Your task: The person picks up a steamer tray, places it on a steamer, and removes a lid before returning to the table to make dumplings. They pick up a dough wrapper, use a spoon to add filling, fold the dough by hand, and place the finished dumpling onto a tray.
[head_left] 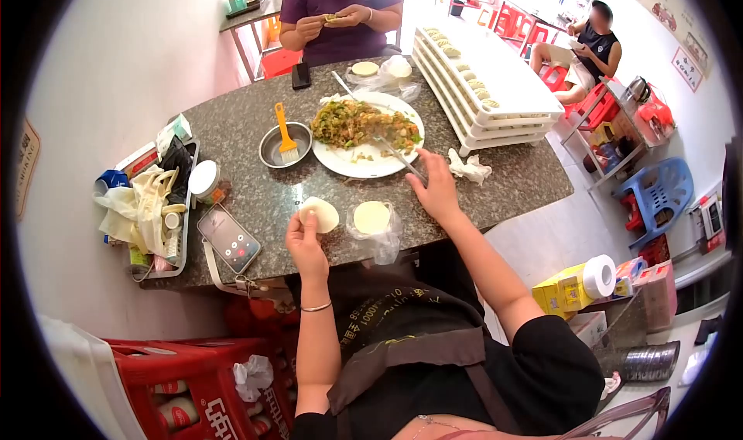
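Note:
My left hand [307, 245] pinches a round, pale dough wrapper [323, 215] by its edge above the table's near side. My right hand [436, 186] grips the thin handle of a metal utensil [402, 160]. The far end of that utensil rests in a chopped green and orange filling [360, 125], so its shape there is hidden. A large white plate [348, 165] carries the filling. Between my hands, more round wrappers [372, 217] lie on a clear plastic bag [385, 246]. A metal bowl [270, 150] with a yellow-handled brush [285, 134] stands left of the plate.
Stacked white trays [511, 115] with folded dumplings [474, 84] stand at the back right. Across the table, a person in purple [340, 22] handles a wrapper. A phone [229, 239], a lidded jar [207, 181] and a filled basket [179, 246] are left. Crumpled tissue [469, 167] lies right.

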Demonstrator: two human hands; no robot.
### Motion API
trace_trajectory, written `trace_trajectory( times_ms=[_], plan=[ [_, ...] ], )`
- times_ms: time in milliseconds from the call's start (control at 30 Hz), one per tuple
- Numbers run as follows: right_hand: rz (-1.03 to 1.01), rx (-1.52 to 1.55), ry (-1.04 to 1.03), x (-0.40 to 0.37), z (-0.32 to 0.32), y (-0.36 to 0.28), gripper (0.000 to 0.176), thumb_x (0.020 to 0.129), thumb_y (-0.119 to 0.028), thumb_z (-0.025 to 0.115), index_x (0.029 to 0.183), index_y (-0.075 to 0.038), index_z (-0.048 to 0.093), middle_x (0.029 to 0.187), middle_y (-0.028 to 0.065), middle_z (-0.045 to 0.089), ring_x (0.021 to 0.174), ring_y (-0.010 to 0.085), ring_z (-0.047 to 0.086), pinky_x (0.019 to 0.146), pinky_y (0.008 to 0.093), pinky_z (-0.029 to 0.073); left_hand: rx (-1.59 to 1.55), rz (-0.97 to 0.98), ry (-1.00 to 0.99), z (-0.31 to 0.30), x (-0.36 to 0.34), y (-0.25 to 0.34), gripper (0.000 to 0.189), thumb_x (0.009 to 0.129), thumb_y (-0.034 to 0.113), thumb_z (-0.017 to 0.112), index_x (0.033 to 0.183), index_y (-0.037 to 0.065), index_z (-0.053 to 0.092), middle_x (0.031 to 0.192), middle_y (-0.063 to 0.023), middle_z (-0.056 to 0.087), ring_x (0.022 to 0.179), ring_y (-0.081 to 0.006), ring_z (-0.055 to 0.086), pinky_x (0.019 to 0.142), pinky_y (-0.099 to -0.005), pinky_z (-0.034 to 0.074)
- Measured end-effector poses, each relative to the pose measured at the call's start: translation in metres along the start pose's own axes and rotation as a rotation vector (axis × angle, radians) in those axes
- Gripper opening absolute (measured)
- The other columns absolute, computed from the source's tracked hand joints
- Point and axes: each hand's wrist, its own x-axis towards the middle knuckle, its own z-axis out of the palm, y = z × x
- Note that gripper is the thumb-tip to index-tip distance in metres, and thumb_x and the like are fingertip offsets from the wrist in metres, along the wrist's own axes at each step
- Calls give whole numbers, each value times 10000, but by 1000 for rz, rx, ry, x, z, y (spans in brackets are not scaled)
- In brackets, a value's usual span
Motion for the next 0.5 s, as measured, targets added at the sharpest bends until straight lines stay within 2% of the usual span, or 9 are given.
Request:
trace_trajectory(
  times_ms=[33,100,167,233,267,400,500],
  plan=[
    [2,11,8,2,0,6,400,817,-142,661,1194,-69,550,959,115,645,952,344,581,844,422,453,10,9,-3,2,0,2,185,943,119,570,1084,3,602,995,-48,650,874,-124,622,760,-261,506],
    [211,77,-347,11,1,11,355,839,-160,640,1180,-84,577,872,134,645,851,346,618,759,417,490,-163,-148,33,6,2,7,217,958,145,537,1123,12,585,1056,-63,637,925,-158,631,765,-290,527],
    [150,76,-317,24,-3,14,305,849,-154,622,1145,-84,603,873,139,649,825,344,625,737,415,498,-199,-191,-6,10,1,9,238,958,142,524,1157,17,560,1090,-76,628,966,-184,631,793,-312,540],
    [42,49,-253,39,-9,14,226,867,-142,587,1075,-84,656,874,149,657,775,339,637,692,412,514,-308,-323,22,24,-1,16,246,958,137,519,1171,16,546,1109,-81,625,1008,-199,624,836,-327,543],
    [40,92,-233,46,-10,13,216,866,-127,578,1056,-80,668,895,152,660,764,332,640,682,407,517,-332,-356,48,28,0,14,257,960,137,510,1182,10,538,1127,-94,623,1043,-207,615,873,-338,538],
    [-56,151,-251,41,8,36,207,864,-128,582,1039,-71,677,886,157,659,763,336,638,688,409,516,-398,-472,25,41,3,12,258,959,131,507,1184,8,535,1144,-103,621,1048,-209,617,883,-338,535],
    [-18,213,-410,47,-10,38,204,865,-121,587,1034,-54,679,873,164,659,766,341,638,693,408,515,-359,-533,25,50,7,15,262,953,111,505,1189,-1,528,1153,-108,621,1043,-208,620,890,-342,530]
  ],
)
